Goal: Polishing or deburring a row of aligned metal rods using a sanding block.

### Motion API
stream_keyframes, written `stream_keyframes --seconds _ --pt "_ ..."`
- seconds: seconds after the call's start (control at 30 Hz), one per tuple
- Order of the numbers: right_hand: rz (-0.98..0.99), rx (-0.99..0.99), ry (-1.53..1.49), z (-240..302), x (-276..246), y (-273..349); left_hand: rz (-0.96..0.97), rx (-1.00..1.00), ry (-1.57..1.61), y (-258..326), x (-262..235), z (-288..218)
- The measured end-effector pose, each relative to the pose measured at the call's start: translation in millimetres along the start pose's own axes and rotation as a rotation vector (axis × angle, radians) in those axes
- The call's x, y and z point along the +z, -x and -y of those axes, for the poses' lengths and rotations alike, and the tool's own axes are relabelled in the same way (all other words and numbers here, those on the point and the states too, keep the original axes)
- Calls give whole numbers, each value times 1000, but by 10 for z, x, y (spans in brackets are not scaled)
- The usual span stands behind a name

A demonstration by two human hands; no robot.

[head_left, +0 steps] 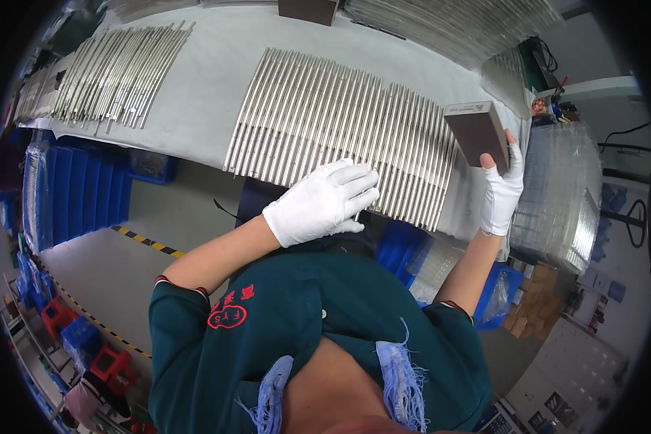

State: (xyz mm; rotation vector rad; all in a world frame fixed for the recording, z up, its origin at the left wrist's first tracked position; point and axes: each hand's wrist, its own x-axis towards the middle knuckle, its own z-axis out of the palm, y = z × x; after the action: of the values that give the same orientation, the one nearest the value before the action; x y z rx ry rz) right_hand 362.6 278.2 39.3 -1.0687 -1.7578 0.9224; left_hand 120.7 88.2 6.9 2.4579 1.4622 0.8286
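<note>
Many thin, shiny metal rods [325,116] lie side by side in a wide row on the pale tabletop. My left hand [325,199], in a white glove, rests on the rods' near ends with its fingers stretched out. At the row's right end, my right hand [503,184] grips a dark brown block [477,134] with a pale grey side, which looks like a sanding block. That hand's glove leaves the thumb tip and a fingertip bare. The block is held up, tilted, beside the rods.
A second batch of rods [116,72] lies at the far left, less evenly. Another brown block [307,10] sits at the far edge. Clear plastic trays [557,195] are stacked at the right. Blue bins [87,188] stand below the table at left.
</note>
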Motion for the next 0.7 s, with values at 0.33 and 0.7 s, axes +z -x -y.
stream_keyframes --seconds 0.33,0.7 --pt "-110 25 -10 -123 77 97 -31 -139 -69 -75 176 -69" --pt "77 68 -108 -178 253 239 -71 -145 -108 -173 322 -132"
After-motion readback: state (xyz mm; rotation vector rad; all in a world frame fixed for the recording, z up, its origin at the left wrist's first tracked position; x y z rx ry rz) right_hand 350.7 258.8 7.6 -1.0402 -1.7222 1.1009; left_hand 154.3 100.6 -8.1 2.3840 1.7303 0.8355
